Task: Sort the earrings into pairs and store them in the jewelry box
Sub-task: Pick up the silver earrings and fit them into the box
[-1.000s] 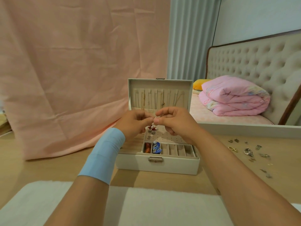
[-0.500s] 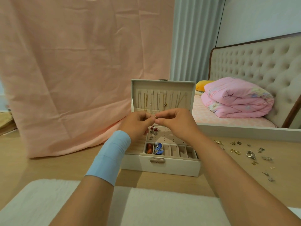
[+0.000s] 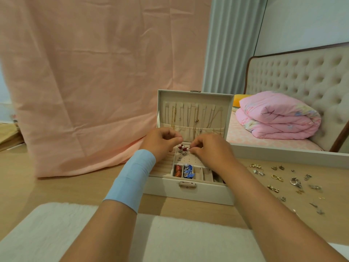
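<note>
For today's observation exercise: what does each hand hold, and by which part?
The right hand pinches a small white pearl earring at its right edge. The left hand has curled fingers; whether it holds anything cannot be told.

Pearl earring [image 3: 188, 148] in hands [image 3: 208, 148] over jewelry box [image 3: 188, 193]

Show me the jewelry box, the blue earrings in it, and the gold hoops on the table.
jewelry box [image 3: 207, 194], head view, on its bare front wall.
blue earrings [image 3: 188, 171], head view, on the blue cluster in its compartment.
gold hoops [image 3: 274, 176], head view, on the left ring of the pair.
</note>
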{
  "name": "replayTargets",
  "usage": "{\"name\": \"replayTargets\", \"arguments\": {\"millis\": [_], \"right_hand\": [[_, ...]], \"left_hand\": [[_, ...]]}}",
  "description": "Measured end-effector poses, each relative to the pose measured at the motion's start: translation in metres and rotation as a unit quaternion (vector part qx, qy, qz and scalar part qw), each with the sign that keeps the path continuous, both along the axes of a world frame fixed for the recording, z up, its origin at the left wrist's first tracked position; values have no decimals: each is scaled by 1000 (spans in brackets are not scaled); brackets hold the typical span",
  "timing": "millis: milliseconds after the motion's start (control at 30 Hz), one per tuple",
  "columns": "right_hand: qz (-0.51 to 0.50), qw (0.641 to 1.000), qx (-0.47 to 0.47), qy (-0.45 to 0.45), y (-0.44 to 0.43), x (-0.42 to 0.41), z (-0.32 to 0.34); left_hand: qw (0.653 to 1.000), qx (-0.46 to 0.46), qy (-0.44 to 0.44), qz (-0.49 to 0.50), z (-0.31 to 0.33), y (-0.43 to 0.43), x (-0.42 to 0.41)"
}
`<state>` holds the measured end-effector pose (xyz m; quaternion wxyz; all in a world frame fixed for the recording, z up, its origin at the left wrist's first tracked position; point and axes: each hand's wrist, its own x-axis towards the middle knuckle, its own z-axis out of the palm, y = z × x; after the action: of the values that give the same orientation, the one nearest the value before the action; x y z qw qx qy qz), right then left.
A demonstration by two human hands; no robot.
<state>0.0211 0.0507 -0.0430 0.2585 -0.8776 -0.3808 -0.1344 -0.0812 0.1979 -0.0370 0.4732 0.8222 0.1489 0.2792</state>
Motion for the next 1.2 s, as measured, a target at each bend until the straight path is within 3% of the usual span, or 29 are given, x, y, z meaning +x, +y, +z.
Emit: {"name": "replayTargets", "arguments": {"millis": [433,733,833,967,1067,1200], "right_hand": [[6,993,-56,-104,1,-2,0],[40,995,-67,-57,-2,-1,3],[83,993,-86,8,-6,4,7],[117,986,34,114,-11,8,14],[161,969,118,148,-14,3,26],[189,956,157,162,-16,-3,33]], "left_hand": [[1000,-15,-4,5,0,0,1],[1000,5,7,4,2,-2,0],[1000,7,11,-2,2,-4,-1],[1000,-30,3,-6,5,-12,-1],[997,-78,-4,-10,9,-18,0],[994,-105,-1,-10,10,-24,2]]}}
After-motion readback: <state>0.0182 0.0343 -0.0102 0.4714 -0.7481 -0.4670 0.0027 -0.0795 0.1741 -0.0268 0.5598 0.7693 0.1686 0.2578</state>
